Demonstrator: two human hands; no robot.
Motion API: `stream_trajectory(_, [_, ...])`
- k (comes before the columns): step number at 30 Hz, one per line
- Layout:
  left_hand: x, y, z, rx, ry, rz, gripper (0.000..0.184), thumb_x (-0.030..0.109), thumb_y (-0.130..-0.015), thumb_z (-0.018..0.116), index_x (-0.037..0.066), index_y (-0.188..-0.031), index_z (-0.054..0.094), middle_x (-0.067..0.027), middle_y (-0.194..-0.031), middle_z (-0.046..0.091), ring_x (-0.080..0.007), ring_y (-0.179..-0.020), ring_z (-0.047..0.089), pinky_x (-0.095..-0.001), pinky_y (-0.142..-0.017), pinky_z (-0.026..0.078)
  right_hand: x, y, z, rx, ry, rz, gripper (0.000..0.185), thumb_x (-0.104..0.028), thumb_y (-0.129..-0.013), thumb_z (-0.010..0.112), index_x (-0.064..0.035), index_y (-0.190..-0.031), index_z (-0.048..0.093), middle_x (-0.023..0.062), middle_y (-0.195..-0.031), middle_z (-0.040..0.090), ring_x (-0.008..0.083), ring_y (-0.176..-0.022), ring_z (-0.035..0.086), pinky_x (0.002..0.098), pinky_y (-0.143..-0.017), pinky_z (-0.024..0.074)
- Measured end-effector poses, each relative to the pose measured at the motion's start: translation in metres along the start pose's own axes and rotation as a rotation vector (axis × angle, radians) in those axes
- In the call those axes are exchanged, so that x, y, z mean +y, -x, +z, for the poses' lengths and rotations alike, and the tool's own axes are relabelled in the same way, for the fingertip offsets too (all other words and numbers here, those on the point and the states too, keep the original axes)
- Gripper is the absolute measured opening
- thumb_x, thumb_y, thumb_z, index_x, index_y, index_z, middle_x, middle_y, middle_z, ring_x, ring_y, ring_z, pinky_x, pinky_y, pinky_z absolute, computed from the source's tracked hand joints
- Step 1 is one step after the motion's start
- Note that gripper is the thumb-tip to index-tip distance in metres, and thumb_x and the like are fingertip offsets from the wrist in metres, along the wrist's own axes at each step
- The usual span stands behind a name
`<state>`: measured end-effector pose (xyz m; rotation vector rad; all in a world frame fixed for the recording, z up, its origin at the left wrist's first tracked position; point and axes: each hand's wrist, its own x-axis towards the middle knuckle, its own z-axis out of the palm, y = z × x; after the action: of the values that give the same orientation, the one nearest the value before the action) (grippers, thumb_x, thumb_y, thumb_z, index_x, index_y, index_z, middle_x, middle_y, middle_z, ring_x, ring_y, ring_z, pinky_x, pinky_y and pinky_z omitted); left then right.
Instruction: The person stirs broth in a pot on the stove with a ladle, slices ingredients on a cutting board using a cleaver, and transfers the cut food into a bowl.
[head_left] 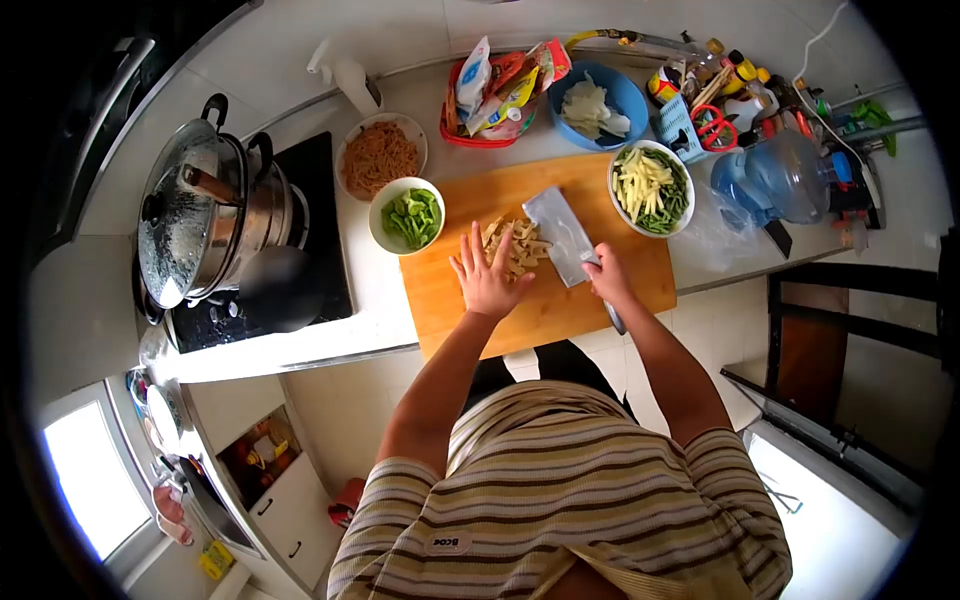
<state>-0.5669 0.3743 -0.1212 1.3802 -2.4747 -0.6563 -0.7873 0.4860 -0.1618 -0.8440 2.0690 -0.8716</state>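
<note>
My right hand (pixel 609 277) grips the handle of a cleaver (pixel 561 236), its broad blade tilted over the wooden cutting board (pixel 455 315). Against the blade's left side lies a pile of pale brown cut strips (pixel 522 250), whose kind I cannot make out. My left hand (pixel 490 283) rests on the left part of that pile, fingers spread. Just left of the pile, a white bowl of chopped green leaves (pixel 411 218) overlaps the board's corner. At the board's upper right corner sits a bowl of pale yellow strips and cut green pieces (pixel 648 187).
Behind the board are a plate of orange-brown shreds (pixel 380 158), a red basket of packets (pixel 500 95) and a blue basin with pale slices (pixel 600 108). A lidded steel pot (pixel 215 220) stands on the cooktop at left. Red scissors (pixel 714 128) and a large plastic bottle (pixel 785 180) are at right.
</note>
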Motion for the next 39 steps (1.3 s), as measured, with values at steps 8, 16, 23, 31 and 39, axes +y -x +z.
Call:
stream_trajectory(8, [0.000,-0.019,0.032,0.200,0.066,0.042,0.075,0.064,-0.073,0.056,0.022,-0.134,0.044,-0.0214,-0.143,0.028,-0.0413,-0.131,0.025,-0.0644,-0.100,0.018,0.000,0.032,0.074,-0.163,-0.197,-0.012,0.037,-0.005,-0.080,0.061,-0.0018,-0.114,0.047,0.0186,-0.092,0.059,0.0334,-0.078,0.062,0.0387,-0.065,0.0496])
stream_trajectory(16, [-0.004,-0.013,0.037,0.385,0.418,0.094,0.045,0.021,-0.075,0.065,0.006,-0.116,0.056,-0.0224,-0.132,0.042,-0.0409,-0.116,0.041,-0.0475,-0.099,0.032,-0.052,0.057,0.092,-0.409,-0.626,0.171,0.031,0.009,-0.085,0.047,-0.0005,-0.115,0.042,0.0108,-0.092,0.057,0.0224,-0.071,0.064,0.0327,-0.057,0.0560])
stream_trajectory(23, [-0.006,-0.026,-0.035,0.495,0.431,0.109,0.040,0.015,-0.073,0.065,0.005,-0.111,0.058,-0.0195,-0.127,0.047,-0.0416,-0.118,0.041,-0.0493,-0.100,0.032,-0.126,0.063,0.085,-0.465,-0.700,0.079,0.031,0.008,-0.085,0.047,-0.0014,-0.114,0.041,0.0089,-0.090,0.056,0.0199,-0.069,0.063,0.0320,-0.061,0.0551])
stream_trajectory(31, [-0.084,-0.065,-0.082,0.578,0.338,-0.006,0.031,0.013,-0.075,0.063,0.005,-0.105,0.060,-0.0191,-0.118,0.053,-0.0379,-0.109,0.047,-0.0429,-0.096,0.036,-0.211,0.035,0.131,-0.570,-0.625,0.110,0.027,0.004,-0.087,0.048,0.0003,-0.113,0.043,0.0110,-0.080,0.056,0.0221,-0.061,0.064,0.0313,-0.056,0.0532])
stream_trajectory(39, [-0.119,-0.088,-0.058,0.409,0.088,0.009,0.026,0.015,-0.075,0.061,0.003,-0.098,0.060,-0.0199,-0.108,0.055,-0.0389,-0.100,0.050,-0.0456,-0.087,0.040,-0.191,0.033,0.117,-0.512,-0.633,0.244,0.033,0.004,-0.086,0.049,0.0008,-0.119,0.042,0.0128,-0.083,0.054,0.0250,-0.060,0.063,0.0345,-0.055,0.0531])
